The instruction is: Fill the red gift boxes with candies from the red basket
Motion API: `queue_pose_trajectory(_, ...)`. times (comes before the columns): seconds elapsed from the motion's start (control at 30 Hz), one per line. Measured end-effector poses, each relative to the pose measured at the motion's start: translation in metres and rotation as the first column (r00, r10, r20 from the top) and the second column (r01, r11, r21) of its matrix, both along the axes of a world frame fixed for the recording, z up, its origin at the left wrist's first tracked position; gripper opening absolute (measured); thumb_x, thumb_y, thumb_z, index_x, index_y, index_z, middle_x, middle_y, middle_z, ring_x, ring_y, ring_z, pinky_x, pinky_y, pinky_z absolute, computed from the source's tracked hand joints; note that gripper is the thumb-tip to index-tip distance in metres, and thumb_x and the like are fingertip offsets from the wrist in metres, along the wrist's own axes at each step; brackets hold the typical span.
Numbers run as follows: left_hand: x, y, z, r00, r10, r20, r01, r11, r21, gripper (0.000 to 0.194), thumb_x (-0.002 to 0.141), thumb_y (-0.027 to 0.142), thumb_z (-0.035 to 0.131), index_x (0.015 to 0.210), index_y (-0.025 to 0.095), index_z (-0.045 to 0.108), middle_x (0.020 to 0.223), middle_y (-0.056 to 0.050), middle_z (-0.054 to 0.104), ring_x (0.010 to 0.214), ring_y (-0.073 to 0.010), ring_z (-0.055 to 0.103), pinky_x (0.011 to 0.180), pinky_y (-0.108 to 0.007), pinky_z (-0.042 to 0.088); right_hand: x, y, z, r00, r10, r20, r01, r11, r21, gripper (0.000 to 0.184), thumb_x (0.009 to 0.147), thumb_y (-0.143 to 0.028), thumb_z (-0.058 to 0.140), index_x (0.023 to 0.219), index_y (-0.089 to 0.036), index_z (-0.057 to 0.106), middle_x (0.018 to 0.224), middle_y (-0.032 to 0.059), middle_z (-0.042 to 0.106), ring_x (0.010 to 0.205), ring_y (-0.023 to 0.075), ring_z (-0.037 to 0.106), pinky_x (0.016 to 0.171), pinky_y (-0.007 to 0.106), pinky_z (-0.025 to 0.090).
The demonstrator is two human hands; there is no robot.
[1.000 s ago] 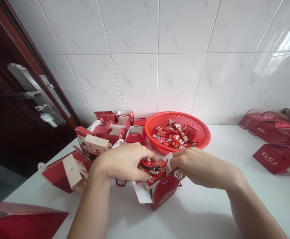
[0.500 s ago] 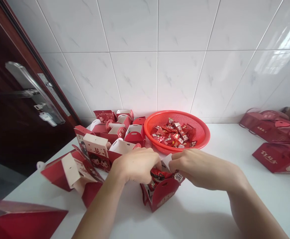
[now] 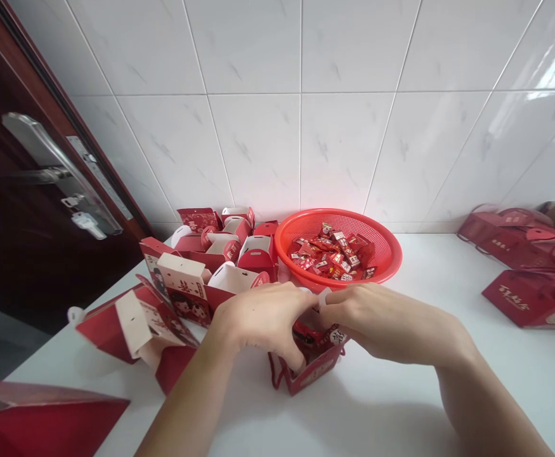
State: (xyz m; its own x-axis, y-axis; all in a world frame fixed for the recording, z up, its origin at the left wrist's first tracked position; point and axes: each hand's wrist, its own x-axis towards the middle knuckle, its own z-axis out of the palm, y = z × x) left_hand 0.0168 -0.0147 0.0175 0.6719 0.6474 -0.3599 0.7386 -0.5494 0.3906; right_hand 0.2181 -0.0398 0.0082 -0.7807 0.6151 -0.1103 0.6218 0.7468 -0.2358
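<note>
A small red candy box (image 3: 319, 370) stands on the white table between my two hands. My left hand (image 3: 262, 317) spans its left side, the thumb bent down against the near flap and the fingers over the far side. With fingers curled, my right hand (image 3: 377, 320) grips the box's right edge by a pale flap. Red wrapped candy (image 3: 308, 331) shows inside, partly hidden by my fingers and the flaps. Behind the box sits a red plastic colander (image 3: 391, 254) holding many wrapped candies (image 3: 339, 257).
Several unfolded red boxes (image 3: 196, 285) crowd the left and back of the table, with another red box (image 3: 53, 419) at the near left. Closed red boxes (image 3: 527, 298) stand at the right. A tiled wall (image 3: 258, 146) rises behind, and a dark door (image 3: 20, 209) is at left.
My left hand has moved right, its thumb now pressing at the near flap. The white left flap has folded out of view, and the box's near flap has tipped inward. My right hand has hardly moved.
</note>
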Motion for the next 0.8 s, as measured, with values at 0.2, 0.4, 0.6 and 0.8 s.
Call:
queue_pose_trajectory(0.2,-0.001,0.002,-0.005,0.997,0.013,0.073,-0.012,1.0,-0.015,0.044,0.053,0.032,0.083,0.089,0.023,0.06,0.091,0.002,0.067,0.081,-0.0207,0.062,0.055,-0.026,0.037,-0.008,-0.001,0.001,0.996,0.012,-0.088,-0.008,0.999,0.048,0.025,0.083,0.007,0.051,0.081,-0.015,0.061,0.079,0.0003,0.064,0.058,0.0091,0.042,0.051,0.024,0.026)
queue_pose_trajectory(0.4,-0.003,0.005,-0.003,0.996,0.028,0.082,-0.024,0.999,-0.048,0.055,0.053,0.032,0.083,0.103,0.026,0.061,0.096,0.003,0.069,0.084,-0.0209,0.064,0.054,-0.025,0.035,-0.016,0.003,-0.003,0.987,0.075,-0.143,-0.077,0.997,-0.005,0.025,0.09,0.003,0.05,0.093,-0.015,0.067,0.086,0.0029,0.068,0.064,0.0101,0.051,0.054,0.023,0.031)
queue_pose_trajectory(0.6,-0.003,0.006,-0.001,0.999,0.027,0.046,-0.024,0.998,-0.054,0.061,0.057,0.035,0.082,0.113,0.026,0.059,0.101,0.001,0.069,0.087,-0.0223,0.064,0.057,-0.026,0.039,-0.006,0.004,0.002,0.977,-0.002,-0.212,-0.004,1.0,-0.029,0.024,0.093,-0.002,0.051,0.088,-0.018,0.068,0.086,0.0017,0.068,0.07,0.0124,0.058,0.059,0.024,0.039)
queue_pose_trajectory(0.8,-0.007,0.008,0.003,0.999,0.025,0.04,-0.025,1.0,0.001,0.056,0.068,0.031,0.073,0.123,0.028,0.061,0.106,0.0,0.071,0.095,-0.0233,0.066,0.063,-0.026,0.042,0.002,0.004,0.005,0.978,-0.187,-0.097,0.194,0.978,0.075,0.014,0.093,-0.01,0.058,0.087,-0.018,0.068,0.091,0.0044,0.066,0.074,0.0153,0.06,0.058,0.026,0.037)
